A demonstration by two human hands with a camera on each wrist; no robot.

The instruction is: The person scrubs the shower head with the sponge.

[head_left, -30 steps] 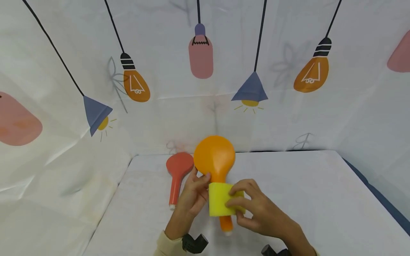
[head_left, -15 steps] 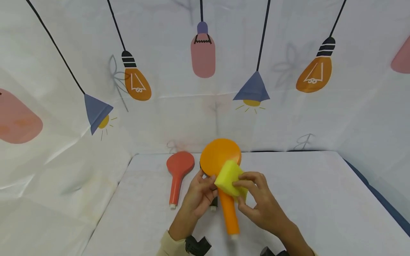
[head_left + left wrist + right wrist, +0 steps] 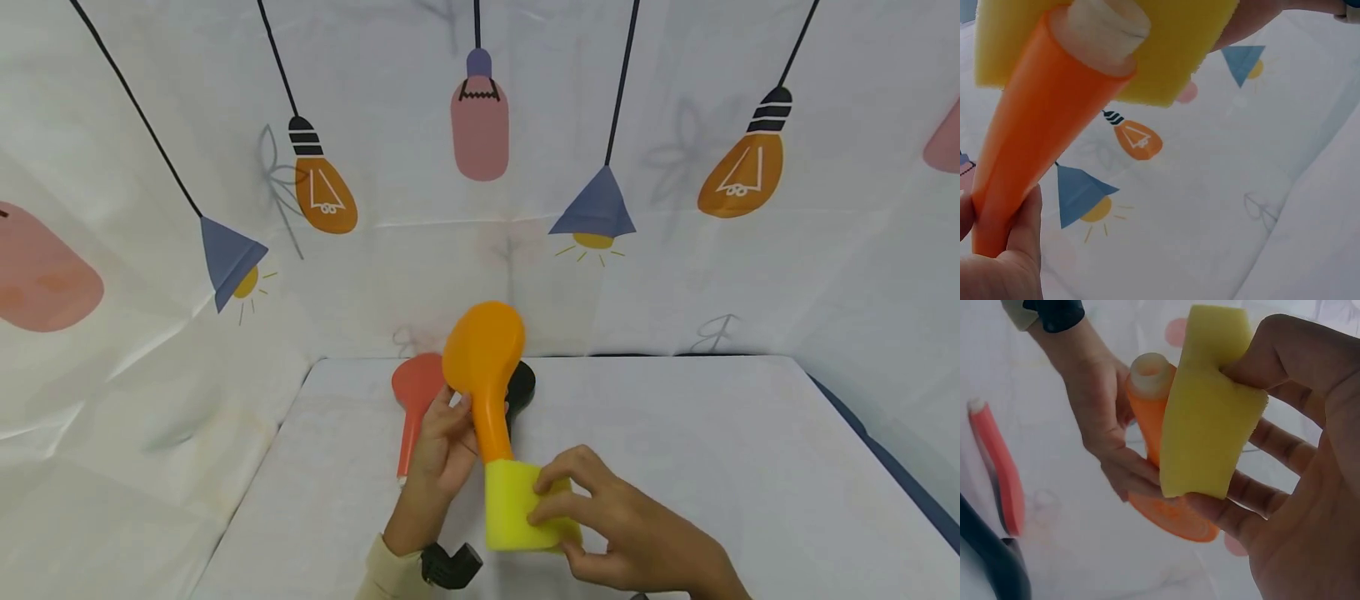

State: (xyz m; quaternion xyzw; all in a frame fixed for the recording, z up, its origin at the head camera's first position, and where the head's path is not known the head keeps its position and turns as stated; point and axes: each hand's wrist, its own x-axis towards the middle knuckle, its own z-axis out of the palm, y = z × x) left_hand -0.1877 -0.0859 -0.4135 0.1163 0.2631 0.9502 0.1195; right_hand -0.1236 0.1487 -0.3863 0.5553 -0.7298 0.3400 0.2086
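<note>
My left hand [image 3: 446, 454] grips an orange hand shower head [image 3: 485, 346] by the neck, its round head up and its handle slanting down. A hollow white fitting [image 3: 1150, 375] ends the handle in the right wrist view. Pinched in the fingers and thumb of my right hand [image 3: 615, 525] is a yellow sponge [image 3: 510, 504], bent in the right wrist view. In the head view the sponge covers the lower handle. The left wrist view has the orange handle [image 3: 1041, 106] in front of the sponge [image 3: 1166, 62]; whether they touch I cannot tell.
A red shower head [image 3: 415, 383] lies on the white table [image 3: 675, 433], partly behind my left hand. Behind the orange one lies a black shower head [image 3: 521, 387]. A white cloth printed with lamps [image 3: 592, 208] hangs behind the table.
The sponge tilted up near the neck, then moved down to the lower handle. The orange shower head has shifted left, its head turned, exposing the black one behind it.
</note>
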